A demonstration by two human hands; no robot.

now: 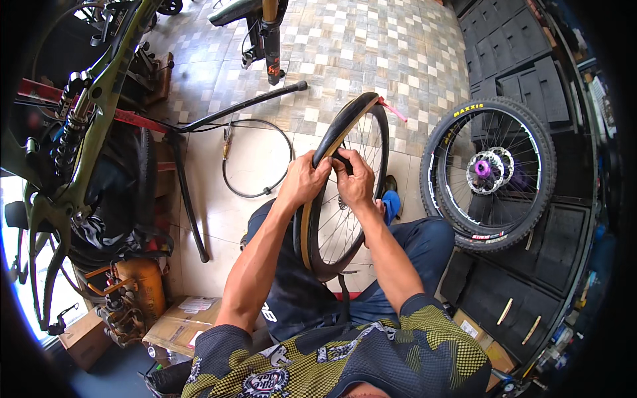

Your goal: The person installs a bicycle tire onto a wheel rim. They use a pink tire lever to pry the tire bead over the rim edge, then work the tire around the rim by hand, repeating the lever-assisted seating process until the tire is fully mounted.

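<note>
Both hands on the bike wheel [383,142], tire work. Wheel is in front of the person, near end down by the lap, far end pointing away over the floor [398,60].

Tire [342,123] is black with a tan sidewall. Along the wheel's left side it looks out of line with the rim, tan band showing; I read it as not fully seated there. Can't tell from this angle whether it's going on or coming off.

Left hand [306,178]: clamped on the tire from the left, thumb toward the sidewall. Right hand [355,178]: just beside it, thumb and fingers pinched together on the inner edge of the same stretch. Hands almost touching, both working one spot. What exactly sits under the right fingertips is hidden.

Pink strip [393,109] sticks out at the far end of the wheel; can't make out what it is.

My read: step in hand is handling the tire edge along the rim, by fingers, no tool visible in either hand. Next move calls for the left hand to hold the tire steady while the right works the edge a little further round, wheel kept from twisting. Risk: edge slipping back, or anything inside getting pinched.

Knobby wheel with purple hub [483,168] sits off to the right, well apart, not involved.
</note>
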